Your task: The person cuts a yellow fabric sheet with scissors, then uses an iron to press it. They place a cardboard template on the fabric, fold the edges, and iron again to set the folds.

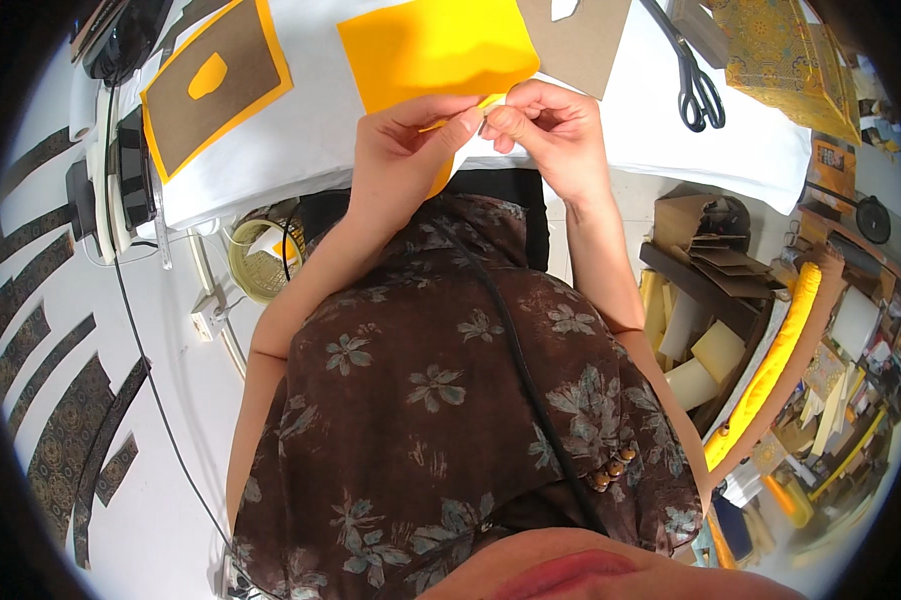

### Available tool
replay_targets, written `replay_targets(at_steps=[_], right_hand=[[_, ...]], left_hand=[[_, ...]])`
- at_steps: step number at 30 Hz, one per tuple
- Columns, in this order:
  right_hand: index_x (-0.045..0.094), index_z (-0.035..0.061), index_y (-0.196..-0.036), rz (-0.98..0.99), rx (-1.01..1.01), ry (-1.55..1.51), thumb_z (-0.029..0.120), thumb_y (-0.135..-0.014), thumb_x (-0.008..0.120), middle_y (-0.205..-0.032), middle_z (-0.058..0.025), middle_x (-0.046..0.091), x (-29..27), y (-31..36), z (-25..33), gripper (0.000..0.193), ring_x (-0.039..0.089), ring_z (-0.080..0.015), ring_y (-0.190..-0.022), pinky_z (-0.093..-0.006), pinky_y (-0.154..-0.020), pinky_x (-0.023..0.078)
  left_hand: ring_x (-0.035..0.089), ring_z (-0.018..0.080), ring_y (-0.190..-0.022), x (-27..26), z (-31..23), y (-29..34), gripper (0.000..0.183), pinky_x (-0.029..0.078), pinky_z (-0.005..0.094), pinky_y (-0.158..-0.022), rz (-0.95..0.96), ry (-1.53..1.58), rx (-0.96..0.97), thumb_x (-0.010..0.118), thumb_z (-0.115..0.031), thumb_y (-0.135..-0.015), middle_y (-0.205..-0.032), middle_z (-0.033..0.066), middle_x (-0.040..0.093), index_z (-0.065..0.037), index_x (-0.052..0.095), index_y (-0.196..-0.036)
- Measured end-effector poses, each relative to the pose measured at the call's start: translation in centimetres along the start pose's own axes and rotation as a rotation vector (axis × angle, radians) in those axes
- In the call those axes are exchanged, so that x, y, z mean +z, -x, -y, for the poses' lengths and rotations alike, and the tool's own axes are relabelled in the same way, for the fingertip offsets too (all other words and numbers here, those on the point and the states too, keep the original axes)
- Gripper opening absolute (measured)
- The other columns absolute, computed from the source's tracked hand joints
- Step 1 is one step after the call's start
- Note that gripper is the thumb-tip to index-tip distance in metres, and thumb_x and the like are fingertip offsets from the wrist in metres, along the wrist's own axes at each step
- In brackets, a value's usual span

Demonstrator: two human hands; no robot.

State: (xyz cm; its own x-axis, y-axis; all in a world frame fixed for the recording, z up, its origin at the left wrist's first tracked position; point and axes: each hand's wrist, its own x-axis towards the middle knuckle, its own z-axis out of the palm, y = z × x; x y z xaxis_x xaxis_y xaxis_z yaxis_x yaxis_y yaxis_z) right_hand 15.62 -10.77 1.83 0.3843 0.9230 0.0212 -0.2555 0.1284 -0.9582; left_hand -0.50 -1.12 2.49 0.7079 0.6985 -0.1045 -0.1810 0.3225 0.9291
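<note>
My left hand and my right hand meet over the near edge of the white table. Both are closed in a pinch, fingertips nearly touching, on a small yellow piece of thin cloth or paper. Most of it is hidden by the fingers, and a yellow part shows below the left palm. Just beyond the hands lies a larger bright yellow sheet with a shadow across it. Right of that sheet is a grey-brown board with a white cut-out shape near its top.
At the left lies a grey-brown panel with a yellow border and yellow patch. Black-handled scissors rest on the table's right, near gold brocade. Below stand a wastebasket and boxes of scraps. A black cable hangs at left.
</note>
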Motion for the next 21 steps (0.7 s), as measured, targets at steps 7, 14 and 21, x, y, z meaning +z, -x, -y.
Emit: replay_targets(at_steps=[7,14,21], right_hand=[[0.073,-0.0004,-0.098,0.003,-0.012,0.205,0.008,-0.094,0.076,-0.082,-0.0085,0.075,0.3,0.2,0.2,0.009,0.069,-0.0108,-0.072,-0.0243,-0.066,0.057],[0.074,0.0009,-0.096,-0.023,-0.027,0.144,0.011,-0.095,0.077,-0.081,-0.0025,0.073,0.3,0.7,0.5,0.011,0.066,-0.0064,-0.070,-0.0218,-0.065,0.055],[0.072,-0.0009,-0.100,-0.007,-0.046,0.096,0.009,-0.098,0.072,-0.082,-0.0041,0.073,0.5,0.8,0.5,0.010,0.067,-0.0086,-0.071,-0.0231,-0.067,0.055]], left_hand=[[0.066,0.0077,-0.089,-0.8,-0.5,-0.4,0.016,0.050,0.0229,-0.081,-0.022,0.032,-0.178,0.071,-0.009,-0.095,-0.097,0.0043,0.075,0.002,0.075,-0.106],[0.067,0.0090,-0.104,-0.2,-2.5,-1.0,0.022,0.050,0.0203,-0.087,-0.008,-0.031,-0.182,0.067,-0.012,-0.099,-0.110,0.0053,0.076,0.000,0.073,-0.116],[0.068,0.0118,-0.101,0.1,-1.9,-0.3,0.021,0.053,0.0267,-0.089,0.101,-0.188,-0.002,0.074,-0.004,-0.095,-0.109,0.0069,0.076,0.003,0.074,-0.115]])
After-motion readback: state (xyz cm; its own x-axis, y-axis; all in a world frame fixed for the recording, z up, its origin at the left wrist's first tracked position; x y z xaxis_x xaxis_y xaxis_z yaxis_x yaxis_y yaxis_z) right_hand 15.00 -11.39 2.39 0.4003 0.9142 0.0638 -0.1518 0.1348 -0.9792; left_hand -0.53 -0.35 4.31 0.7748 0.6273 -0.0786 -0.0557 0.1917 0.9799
